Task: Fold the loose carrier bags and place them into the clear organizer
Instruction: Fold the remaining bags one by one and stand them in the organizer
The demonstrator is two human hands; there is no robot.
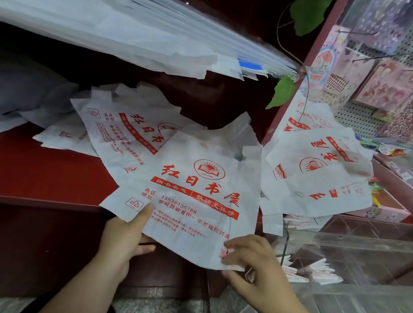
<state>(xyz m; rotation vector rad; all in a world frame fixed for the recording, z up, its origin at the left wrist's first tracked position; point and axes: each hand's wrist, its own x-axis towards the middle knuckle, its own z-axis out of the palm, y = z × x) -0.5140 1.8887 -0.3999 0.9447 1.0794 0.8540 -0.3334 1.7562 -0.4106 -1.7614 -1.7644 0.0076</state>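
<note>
I start with the red surface, which fills the left and middle of the frame. Above it, at upper left, a thick stack of white bags lies flat on a higher shelf.

At lower right stands the clear organizer, its walls and dividers see-through. In its near part I can make out folded bags, narrow white bundles with red print lying side by side. Glare keeps me from telling which compartment each sits in.

Loose bags overlap one another on the red surface at middle left. A second heap of bags spills over the corner at middle right, just above the organizer.

The carrier bag I am working on lies flat and print-up in the centre, with its lower edge hanging past the front of the surface toward me. My left hand pinches its lower left corner, thumb on top and fingers underneath. My right hand pinches the lower right corner with curled fingers.

I judge this to be the start of a fold on one bag, which is spread square and not yet creased. The next move calls for bringing one side over the other lengthwise, keeping the thin film taut so it does not slip. After that it needs narrowing to match the bundles in the organizer.
</note>
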